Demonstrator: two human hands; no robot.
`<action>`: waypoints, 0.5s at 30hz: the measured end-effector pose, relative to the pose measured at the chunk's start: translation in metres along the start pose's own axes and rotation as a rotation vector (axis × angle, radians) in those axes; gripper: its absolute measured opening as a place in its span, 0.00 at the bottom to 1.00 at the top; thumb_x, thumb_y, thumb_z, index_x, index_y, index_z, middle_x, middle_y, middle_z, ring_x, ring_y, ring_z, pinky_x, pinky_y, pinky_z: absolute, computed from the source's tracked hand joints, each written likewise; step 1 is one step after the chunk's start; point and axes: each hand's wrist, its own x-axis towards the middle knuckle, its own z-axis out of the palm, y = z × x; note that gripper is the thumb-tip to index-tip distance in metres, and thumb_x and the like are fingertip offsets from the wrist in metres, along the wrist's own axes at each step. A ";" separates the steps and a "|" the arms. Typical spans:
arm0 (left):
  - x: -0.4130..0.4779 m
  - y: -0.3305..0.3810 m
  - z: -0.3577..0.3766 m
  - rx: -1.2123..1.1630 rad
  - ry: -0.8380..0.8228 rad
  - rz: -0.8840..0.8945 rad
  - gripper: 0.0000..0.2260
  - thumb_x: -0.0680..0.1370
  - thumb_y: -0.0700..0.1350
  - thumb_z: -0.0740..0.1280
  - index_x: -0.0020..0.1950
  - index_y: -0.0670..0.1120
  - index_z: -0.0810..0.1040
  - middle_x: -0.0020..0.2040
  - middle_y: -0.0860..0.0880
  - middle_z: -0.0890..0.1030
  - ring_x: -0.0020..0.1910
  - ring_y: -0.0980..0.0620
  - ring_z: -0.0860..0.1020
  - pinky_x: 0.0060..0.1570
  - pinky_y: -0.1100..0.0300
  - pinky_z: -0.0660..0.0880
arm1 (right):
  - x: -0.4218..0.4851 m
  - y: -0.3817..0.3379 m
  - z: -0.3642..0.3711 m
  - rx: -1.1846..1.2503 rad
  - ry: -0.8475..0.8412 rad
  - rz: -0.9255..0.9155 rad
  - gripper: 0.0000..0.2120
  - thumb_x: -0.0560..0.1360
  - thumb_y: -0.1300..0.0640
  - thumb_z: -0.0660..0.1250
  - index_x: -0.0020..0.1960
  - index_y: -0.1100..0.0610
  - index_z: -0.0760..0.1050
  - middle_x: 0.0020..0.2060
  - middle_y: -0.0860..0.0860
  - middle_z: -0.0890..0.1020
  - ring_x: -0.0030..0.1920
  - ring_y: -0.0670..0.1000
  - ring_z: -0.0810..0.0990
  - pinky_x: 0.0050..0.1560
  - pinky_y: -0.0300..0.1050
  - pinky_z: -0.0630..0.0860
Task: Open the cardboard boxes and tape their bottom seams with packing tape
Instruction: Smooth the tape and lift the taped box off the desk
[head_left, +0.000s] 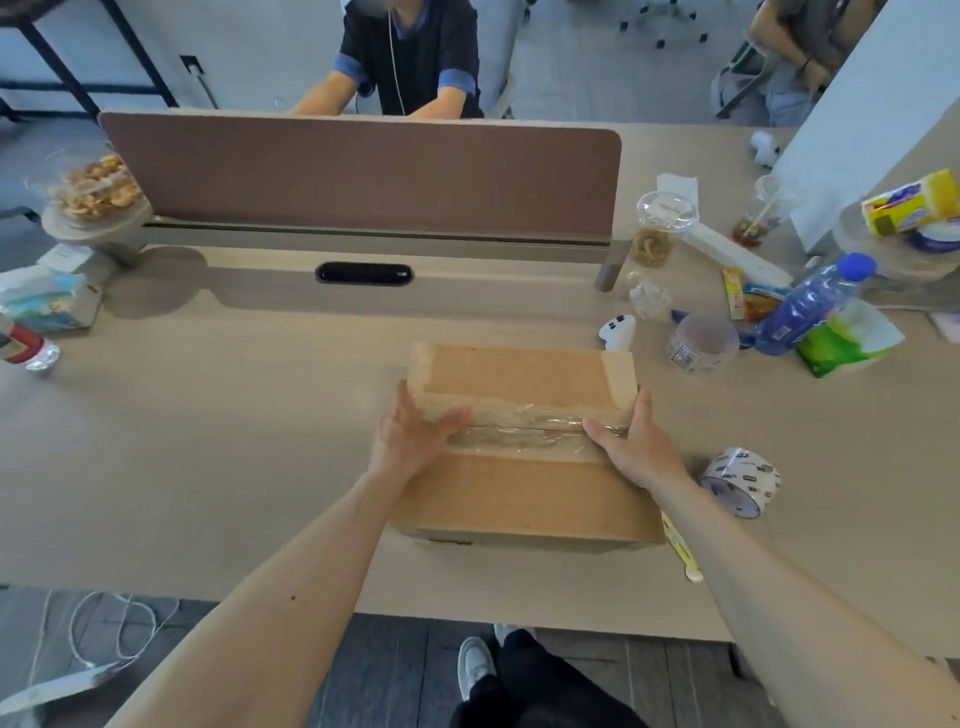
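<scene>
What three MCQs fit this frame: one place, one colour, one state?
1. Where is the tape roll relative to the cardboard box?
A. On top of it
B. On the desk, to its right
C. On the floor

2. What colour is the cap of the bottle?
A. Red
B. White
C. Blue

3. What is the state of the box's upward face?
A. A clear tape strip runs across it
B. Flaps open and raised
C. Bare, no tape

Key:
1 B, the roll lies on the desk beside the box's right edge.
2 C, the cap is plainly blue.
3 A, glossy tape spans the face between the left hand and the right hand.
</scene>
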 end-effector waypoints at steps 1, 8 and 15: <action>0.001 0.001 -0.001 -0.005 -0.011 -0.014 0.50 0.71 0.71 0.67 0.80 0.50 0.45 0.75 0.41 0.67 0.73 0.39 0.66 0.67 0.47 0.66 | 0.003 0.000 -0.001 0.043 0.001 0.002 0.47 0.70 0.35 0.70 0.78 0.49 0.47 0.69 0.48 0.72 0.66 0.55 0.73 0.65 0.53 0.70; -0.002 -0.003 -0.004 -0.025 -0.012 -0.077 0.50 0.70 0.74 0.65 0.80 0.55 0.41 0.74 0.40 0.68 0.72 0.38 0.69 0.66 0.48 0.68 | 0.016 -0.007 0.000 0.013 -0.024 -0.039 0.36 0.73 0.38 0.69 0.70 0.53 0.57 0.56 0.48 0.76 0.56 0.54 0.76 0.53 0.49 0.71; -0.007 -0.014 -0.021 -0.009 0.078 -0.178 0.52 0.67 0.77 0.63 0.80 0.57 0.41 0.75 0.42 0.68 0.71 0.38 0.69 0.68 0.46 0.70 | 0.027 -0.036 0.015 -0.103 -0.062 -0.152 0.35 0.78 0.41 0.63 0.73 0.60 0.53 0.57 0.55 0.76 0.60 0.61 0.76 0.53 0.51 0.71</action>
